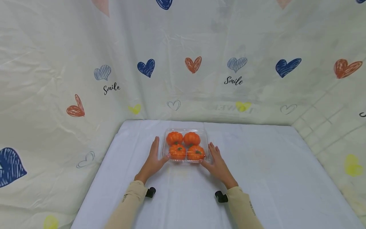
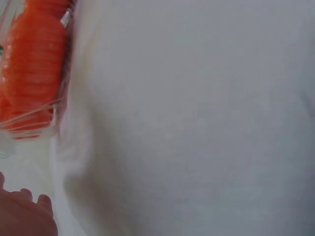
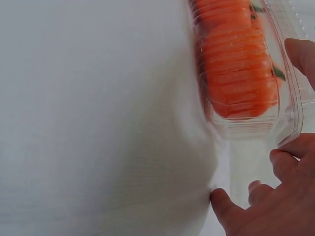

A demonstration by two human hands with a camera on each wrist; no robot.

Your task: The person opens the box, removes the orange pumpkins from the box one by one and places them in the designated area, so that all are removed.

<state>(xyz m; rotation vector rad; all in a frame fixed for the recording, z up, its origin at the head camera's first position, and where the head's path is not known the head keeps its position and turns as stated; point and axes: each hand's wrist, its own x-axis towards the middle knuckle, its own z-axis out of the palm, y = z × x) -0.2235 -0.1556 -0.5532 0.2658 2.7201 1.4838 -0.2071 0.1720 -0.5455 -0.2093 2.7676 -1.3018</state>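
Sheeting, cream and printed with coloured hearts (image 1: 193, 65), is hanging beyond and along both sides of a tabletop draped in smooth white cloth (image 1: 183, 194). Toward the table's far edge, left of centre, a clear, lidded plastic box (image 1: 203, 136) is sitting flat, its longer side seemingly running left to right. It is lying between two bare hands, the left hand (image 1: 152, 163) flanking its left wall and the right hand (image 1: 216, 165) its right, neither clearly nearer. Inside, four ribbed orange pumpkins (image 1: 192, 139) are resting two by two. The fingers of both hands are pointing forward, fairly straight, with thumbs spreading toward the near corners. The right fingertips are apparently touching the box; whether the left ones are pressing it, I cannot tell.
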